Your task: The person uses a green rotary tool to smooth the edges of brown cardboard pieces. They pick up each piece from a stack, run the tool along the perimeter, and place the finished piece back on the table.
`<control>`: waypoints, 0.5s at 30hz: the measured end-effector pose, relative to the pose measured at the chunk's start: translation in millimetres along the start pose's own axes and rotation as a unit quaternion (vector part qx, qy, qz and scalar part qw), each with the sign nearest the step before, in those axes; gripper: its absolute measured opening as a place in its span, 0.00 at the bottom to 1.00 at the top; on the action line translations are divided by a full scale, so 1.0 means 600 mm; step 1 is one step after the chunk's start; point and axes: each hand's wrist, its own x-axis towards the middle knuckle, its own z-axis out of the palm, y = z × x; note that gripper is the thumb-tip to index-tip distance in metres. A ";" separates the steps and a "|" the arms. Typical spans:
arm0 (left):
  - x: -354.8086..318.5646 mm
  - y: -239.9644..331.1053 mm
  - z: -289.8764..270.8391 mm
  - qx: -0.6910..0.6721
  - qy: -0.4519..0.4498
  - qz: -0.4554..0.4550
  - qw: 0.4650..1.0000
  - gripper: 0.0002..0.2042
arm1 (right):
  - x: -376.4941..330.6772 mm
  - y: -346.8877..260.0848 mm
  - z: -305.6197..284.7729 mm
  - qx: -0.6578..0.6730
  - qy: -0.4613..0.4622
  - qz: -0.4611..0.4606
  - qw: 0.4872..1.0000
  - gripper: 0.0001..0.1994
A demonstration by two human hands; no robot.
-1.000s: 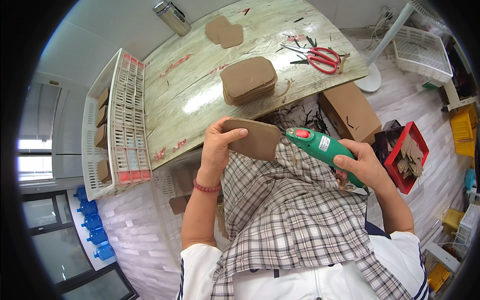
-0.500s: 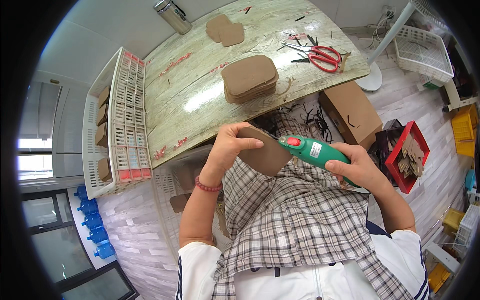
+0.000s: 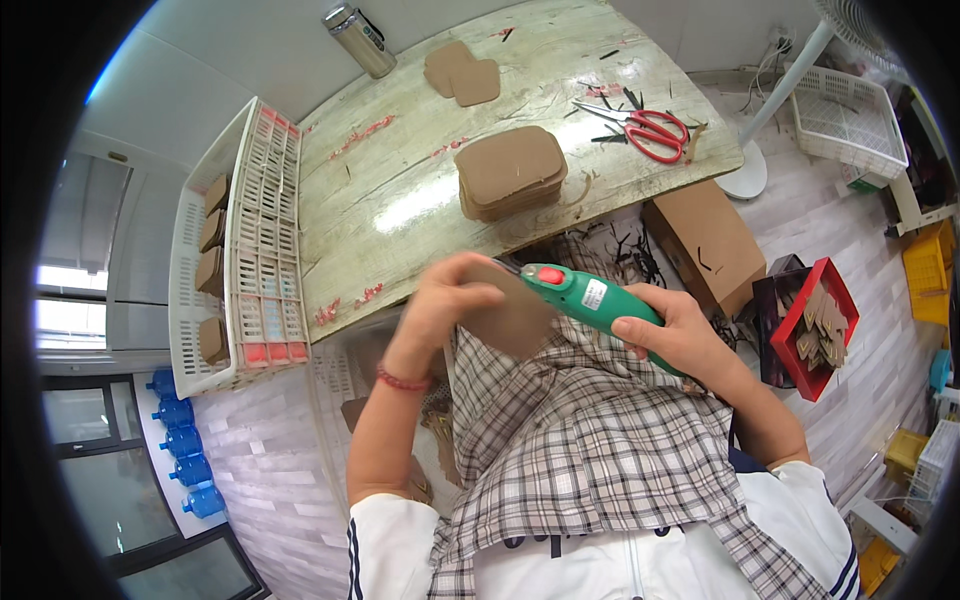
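Observation:
Over my lap, my left hand point(image 3: 440, 300) pinches a brown rounded-corner sheet piece point(image 3: 515, 318), blurred by motion. My right hand point(image 3: 675, 335) is wrapped round a green handheld electric cutter point(image 3: 600, 303) with a red switch. Its metal head meets the far edge of the brown piece; whether it touches cannot be made out. Beyond my hands, a stack of similar brown pieces point(image 3: 512, 168) sits near the table's front edge. Red-handled scissors point(image 3: 655, 133) lie to its right among black scraps.
The pale wood-patterned table point(image 3: 400, 170) also bears loose brown pieces point(image 3: 475, 82) and a steel flask point(image 3: 360, 42). White plastic baskets point(image 3: 265, 240) stand at the left. Right of my lap are a cardboard box point(image 3: 705, 240) and a red-rimmed box of offcuts point(image 3: 815, 330).
Both hands have shifted left together with the brown piece and the cutter. Objects on the table appear slightly lower and further right as the view moves.

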 end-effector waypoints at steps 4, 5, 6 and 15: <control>0.052 -0.067 -0.187 -0.207 0.202 0.124 0.949 0.16 | -0.009 0.015 -0.019 0.008 0.051 0.008 0.999 0.19; 0.060 -0.090 -0.213 -0.099 0.269 0.107 0.952 0.18 | -0.007 0.023 -0.024 0.013 0.057 0.011 0.998 0.18; 0.067 -0.111 -0.234 0.010 0.331 0.087 0.939 0.20 | -0.006 0.032 -0.026 0.022 0.061 0.005 0.998 0.17; 0.131 0.031 -0.001 0.475 0.407 0.271 0.732 0.27 | -0.026 0.051 -0.051 0.000 0.147 -0.006 0.989 0.16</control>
